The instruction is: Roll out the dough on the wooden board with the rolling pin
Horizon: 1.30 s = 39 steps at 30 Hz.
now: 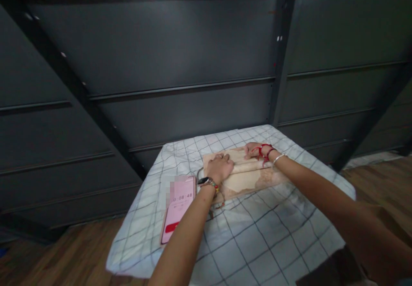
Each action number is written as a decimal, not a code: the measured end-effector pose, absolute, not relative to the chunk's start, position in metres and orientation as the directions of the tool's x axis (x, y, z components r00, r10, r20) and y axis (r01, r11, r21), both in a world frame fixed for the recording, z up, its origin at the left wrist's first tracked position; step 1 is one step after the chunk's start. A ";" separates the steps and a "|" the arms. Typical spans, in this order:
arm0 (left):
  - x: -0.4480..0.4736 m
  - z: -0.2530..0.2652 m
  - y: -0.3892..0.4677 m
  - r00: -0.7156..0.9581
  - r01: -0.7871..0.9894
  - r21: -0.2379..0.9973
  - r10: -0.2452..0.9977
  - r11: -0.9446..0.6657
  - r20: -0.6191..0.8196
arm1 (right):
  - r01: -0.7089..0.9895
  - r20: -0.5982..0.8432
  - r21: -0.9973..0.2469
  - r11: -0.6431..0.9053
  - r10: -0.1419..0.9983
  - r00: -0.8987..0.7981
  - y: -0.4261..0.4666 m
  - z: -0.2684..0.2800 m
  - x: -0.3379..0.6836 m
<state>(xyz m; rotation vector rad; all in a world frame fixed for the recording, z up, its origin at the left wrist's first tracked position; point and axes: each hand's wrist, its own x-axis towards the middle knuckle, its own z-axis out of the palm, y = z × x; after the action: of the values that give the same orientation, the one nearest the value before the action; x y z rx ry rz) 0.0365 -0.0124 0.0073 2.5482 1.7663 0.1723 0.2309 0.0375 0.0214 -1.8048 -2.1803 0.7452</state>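
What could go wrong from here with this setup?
1. The left forearm runs right alongside the pink-edged rectangular phone and might knock it.
2. The red string bracelet on the right wrist has loose ends near the tan, blotchy flat sheet; they could snag or get in the way of the right hand.
3. The white, dark-gridded cloth looks wrinkled, so it may shift under the sheet.

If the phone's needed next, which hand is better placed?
Left, probably: the left hand, over the tan sheet, is nearer the phone; the right hand is farther across.
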 end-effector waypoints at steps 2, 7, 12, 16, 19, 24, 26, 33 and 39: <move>0.037 0.007 -0.011 0.348 0.932 0.088 0.935 -0.352 0.062 | 0.847 -0.169 -0.520 0.113 0.958 -0.231 0.037 0.022 0.230; 0.037 0.008 -0.010 0.358 0.930 0.060 0.931 -0.363 0.075 | 0.767 -0.123 -0.614 0.186 0.938 -0.325 0.031 0.036 0.234; 0.038 0.010 -0.012 0.354 0.932 0.055 0.932 -0.358 0.073 | 0.730 -0.082 -0.513 0.451 0.821 -0.565 0.010 0.039 0.242; 0.038 0.009 -0.016 0.345 0.936 0.043 0.934 -0.350 0.093 | 0.643 0.067 -0.409 0.648 0.724 -0.687 -0.021 0.033 0.246; 0.038 0.007 -0.020 0.349 0.934 0.027 0.928 -0.355 0.129 | 0.631 0.225 -0.334 0.700 0.709 -0.668 -0.038 0.026 0.247; 0.037 0.005 -0.024 0.344 0.936 0.033 0.929 -0.351 0.136 | 0.632 0.372 -0.281 0.723 0.689 -0.622 -0.043 0.013 0.246; 0.036 0.006 -0.024 0.340 0.937 0.040 0.931 -0.348 0.131 | 0.637 0.408 -0.289 0.715 0.694 -0.594 -0.042 0.009 0.245; 0.038 0.008 -0.029 0.343 0.937 0.009 0.927 -0.348 0.150 | 0.658 0.350 -0.338 0.673 0.739 -0.576 -0.040 0.011 0.246; 0.038 0.010 -0.044 0.363 0.930 -0.010 0.913 -0.367 0.186 | 0.696 0.410 -0.323 0.641 0.758 -0.508 -0.054 0.005 0.241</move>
<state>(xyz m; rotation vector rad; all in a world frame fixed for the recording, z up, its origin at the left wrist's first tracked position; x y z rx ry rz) 0.0382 -0.0443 0.0096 2.6848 1.8245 0.2425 0.2413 -0.0541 0.0045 -1.1338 -2.3413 0.1574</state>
